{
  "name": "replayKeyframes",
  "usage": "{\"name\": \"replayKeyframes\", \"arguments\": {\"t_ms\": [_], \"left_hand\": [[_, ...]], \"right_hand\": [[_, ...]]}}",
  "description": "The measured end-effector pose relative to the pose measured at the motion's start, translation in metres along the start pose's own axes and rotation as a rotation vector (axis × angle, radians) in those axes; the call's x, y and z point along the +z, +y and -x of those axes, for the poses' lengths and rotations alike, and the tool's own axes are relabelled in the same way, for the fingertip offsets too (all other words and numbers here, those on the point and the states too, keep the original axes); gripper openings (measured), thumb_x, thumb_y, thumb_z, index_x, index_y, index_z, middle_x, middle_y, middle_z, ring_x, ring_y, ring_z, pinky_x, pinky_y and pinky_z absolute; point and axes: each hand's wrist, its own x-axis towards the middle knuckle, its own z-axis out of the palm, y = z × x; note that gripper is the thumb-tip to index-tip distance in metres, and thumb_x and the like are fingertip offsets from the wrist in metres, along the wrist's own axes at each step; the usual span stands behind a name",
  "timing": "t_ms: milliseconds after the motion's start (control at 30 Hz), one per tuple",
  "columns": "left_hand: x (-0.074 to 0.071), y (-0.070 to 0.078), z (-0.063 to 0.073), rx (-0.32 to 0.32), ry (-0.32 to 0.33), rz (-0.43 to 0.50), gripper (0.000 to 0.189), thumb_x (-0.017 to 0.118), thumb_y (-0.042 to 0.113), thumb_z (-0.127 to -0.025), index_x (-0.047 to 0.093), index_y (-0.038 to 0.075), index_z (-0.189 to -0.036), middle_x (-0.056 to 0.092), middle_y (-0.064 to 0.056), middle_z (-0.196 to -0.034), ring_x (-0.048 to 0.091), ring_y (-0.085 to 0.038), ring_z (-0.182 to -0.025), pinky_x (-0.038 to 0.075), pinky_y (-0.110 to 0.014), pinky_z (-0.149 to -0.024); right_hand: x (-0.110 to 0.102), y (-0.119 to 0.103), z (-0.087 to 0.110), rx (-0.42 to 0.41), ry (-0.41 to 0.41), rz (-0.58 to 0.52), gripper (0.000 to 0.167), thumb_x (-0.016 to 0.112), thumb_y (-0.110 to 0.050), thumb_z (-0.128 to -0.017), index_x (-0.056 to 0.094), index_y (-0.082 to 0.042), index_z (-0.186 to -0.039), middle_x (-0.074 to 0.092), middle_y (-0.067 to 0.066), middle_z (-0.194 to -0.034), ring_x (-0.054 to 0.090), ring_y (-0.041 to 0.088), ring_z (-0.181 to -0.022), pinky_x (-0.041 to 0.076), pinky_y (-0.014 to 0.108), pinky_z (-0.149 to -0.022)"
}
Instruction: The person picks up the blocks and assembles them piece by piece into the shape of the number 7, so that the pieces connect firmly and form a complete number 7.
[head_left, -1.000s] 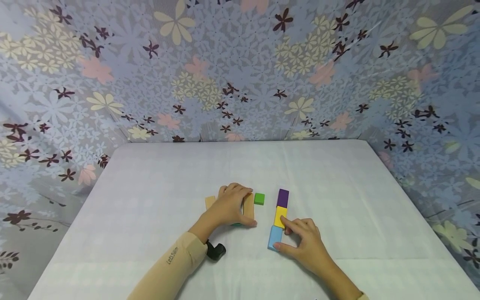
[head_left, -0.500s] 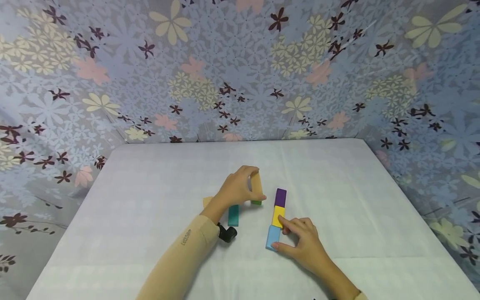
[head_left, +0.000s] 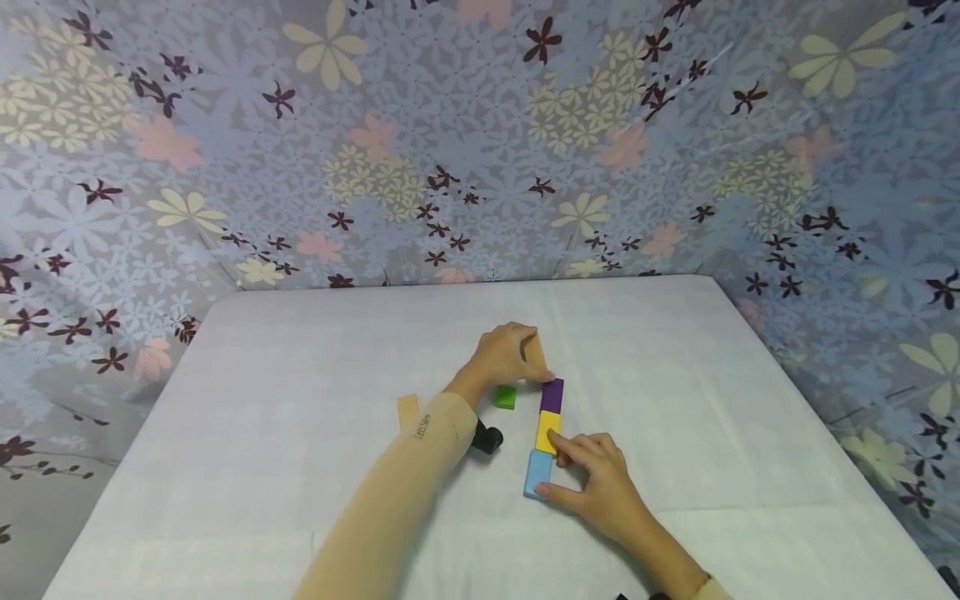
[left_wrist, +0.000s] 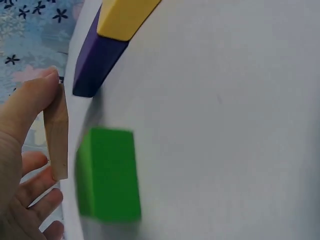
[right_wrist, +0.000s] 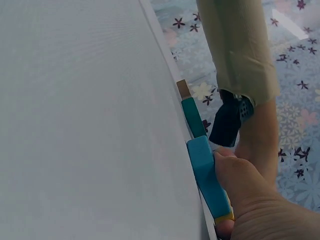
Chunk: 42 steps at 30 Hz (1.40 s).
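Note:
My left hand (head_left: pixel 497 357) holds a plain wooden block (head_left: pixel 534 352) by its two ends, thumb at one and fingers at the other. It is just beyond a purple block (head_left: pixel 552 397), the far end of a row. A yellow block (head_left: pixel 547 429) forms the row's middle and a light blue block (head_left: pixel 537 473) its near end. My right hand (head_left: pixel 603 487) lies along the row, thumb on the light blue block and index finger at the yellow one. In the left wrist view, the wooden block (left_wrist: pixel 57 135) appears beyond a green block (left_wrist: pixel 110 175).
Left of the row, another plain wooden block (head_left: pixel 407 410) lies partly behind the left sleeve (head_left: pixel 420 475). A teal block (right_wrist: pixel 192 116) shows in the right wrist view. A black camera (head_left: pixel 487 438) sits at the left wrist. Floral cloth (head_left: pixel 450 150) hangs behind the white-covered table (head_left: pixel 300 358).
My left hand has carried the wooden block rightward and away, from beside the green block, over it, to the purple block's far end. My right hand has stayed at the row.

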Motion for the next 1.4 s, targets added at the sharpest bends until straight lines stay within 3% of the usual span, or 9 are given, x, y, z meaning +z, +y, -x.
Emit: {"name": "replayKeyframes", "arguments": {"t_ms": [167,400,500,633,867,1133,1300,1400], "left_hand": [[0.009,0.003,-0.006,-0.017,0.005,0.007,0.087,0.079,0.056,-0.077,0.047,0.019,-0.148,0.048,0.000,-0.153,0.045,-0.021,-0.140,0.033,-0.045,-0.114],[0.019,-0.001,-0.010,-0.070,-0.044,-0.009,0.079,0.063,0.061,-0.088,0.034,0.028,-0.155,0.026,0.006,-0.165,0.021,-0.023,-0.154,0.021,-0.050,-0.121],[0.021,-0.003,-0.010,-0.092,-0.002,0.000,0.073,0.057,0.057,-0.093,0.033,0.028,-0.155,0.028,0.001,-0.164,0.026,-0.027,-0.151,0.026,-0.052,-0.118],[0.019,-0.001,-0.008,-0.120,0.076,-0.023,0.067,0.060,0.053,-0.093,0.040,0.026,-0.151,0.040,-0.003,-0.155,0.036,-0.029,-0.143,0.033,-0.049,-0.114],[0.021,0.010,-0.010,-0.158,0.110,-0.090,0.060,0.056,0.057,-0.094,0.045,0.032,-0.148,0.046,0.001,-0.152,0.038,-0.025,-0.142,0.032,-0.048,-0.112],[0.026,0.016,-0.013,-0.186,0.029,-0.099,0.060,0.052,0.064,-0.093,0.037,0.048,-0.149,0.031,-0.001,-0.162,0.025,-0.030,-0.149,0.024,-0.054,-0.116],[0.026,0.014,-0.013,-0.153,-0.040,-0.161,0.059,0.046,0.068,-0.094,0.031,0.054,-0.148,0.023,0.000,-0.166,0.020,-0.032,-0.152,0.022,-0.057,-0.116],[0.026,0.011,-0.011,-0.124,-0.061,-0.157,0.063,0.045,0.069,-0.094,0.026,0.052,-0.151,0.022,0.000,-0.166,0.018,-0.032,-0.152,0.021,-0.058,-0.117]], "right_hand": [[0.002,0.000,0.001,0.001,0.002,-0.009,0.076,0.084,-0.052,-0.071,0.064,-0.014,-0.133,0.058,-0.021,-0.090,0.039,0.004,-0.099,0.034,0.038,-0.092],[0.004,0.001,0.002,-0.008,0.006,-0.003,0.075,0.084,-0.052,-0.071,0.064,-0.015,-0.133,0.058,-0.021,-0.090,0.039,0.003,-0.099,0.033,0.036,-0.091],[0.003,0.001,0.002,-0.009,0.004,-0.001,0.076,0.084,-0.052,-0.071,0.064,-0.014,-0.133,0.058,-0.021,-0.090,0.039,0.003,-0.099,0.034,0.036,-0.092],[0.001,0.001,0.002,-0.011,0.005,0.008,0.075,0.084,-0.052,-0.071,0.064,-0.014,-0.133,0.058,-0.022,-0.090,0.039,0.003,-0.099,0.034,0.037,-0.091],[0.000,0.000,0.000,-0.022,0.007,0.024,0.075,0.085,-0.050,-0.071,0.064,-0.015,-0.134,0.058,-0.021,-0.091,0.039,0.003,-0.099,0.033,0.034,-0.091],[0.000,0.001,-0.002,-0.037,0.006,0.010,0.074,0.085,-0.048,-0.072,0.064,-0.014,-0.134,0.058,-0.022,-0.091,0.039,0.002,-0.099,0.032,0.034,-0.091],[0.000,0.001,-0.001,-0.033,0.004,0.000,0.074,0.085,-0.048,-0.071,0.064,-0.014,-0.133,0.058,-0.021,-0.092,0.038,0.002,-0.099,0.032,0.035,-0.091],[0.000,0.001,0.000,-0.025,-0.002,-0.007,0.074,0.085,-0.049,-0.071,0.064,-0.014,-0.134,0.058,-0.021,-0.091,0.038,0.003,-0.099,0.033,0.036,-0.091]]}}
